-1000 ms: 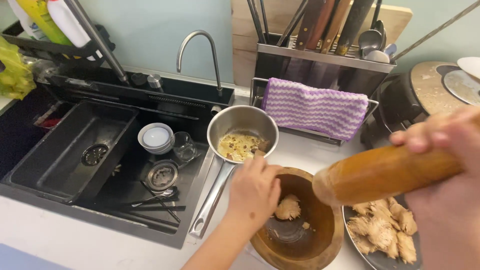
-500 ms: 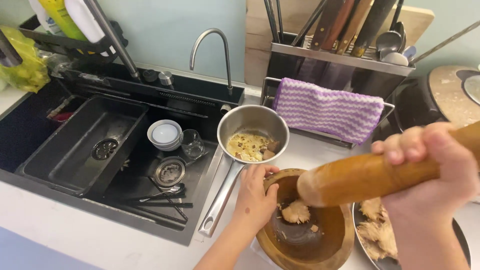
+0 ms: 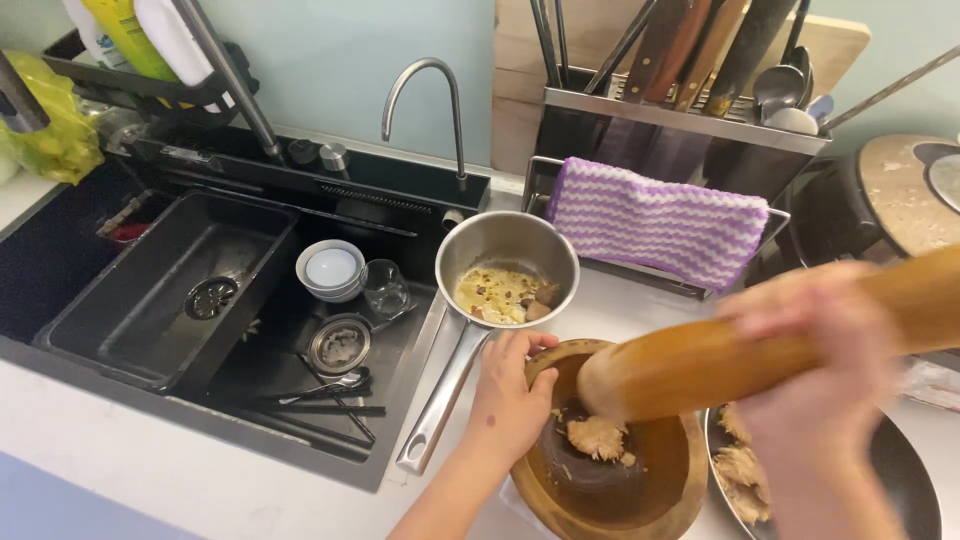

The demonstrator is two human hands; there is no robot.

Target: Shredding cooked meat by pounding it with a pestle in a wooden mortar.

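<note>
Left hand (image 3: 512,398) grips the near-left rim of the wooden mortar (image 3: 608,455), fingers curled over the edge, steadying it on the white counter (image 3: 150,475). Right hand (image 3: 815,370), motion-blurred, is clenched around a thick wooden pestle (image 3: 720,360); the pestle slants down to the left, its blunt end inside the bowl, just above a pale fibrous lump (image 3: 597,436) lying on the mortar's floor. More of the same shredded pale stuff sits in a dark pan (image 3: 900,475) touching the mortar's right side. Just behind the left hand stands a small steel saucepan (image 3: 507,275) holding yellowish residue, handle pointing toward the viewer. Black sink (image 3: 180,300) to the left holds stacked bowls (image 3: 330,270), a glass (image 3: 386,290) and chopsticks. A purple striped cloth (image 3: 655,222) hangs over the utensil rack behind.
</note>
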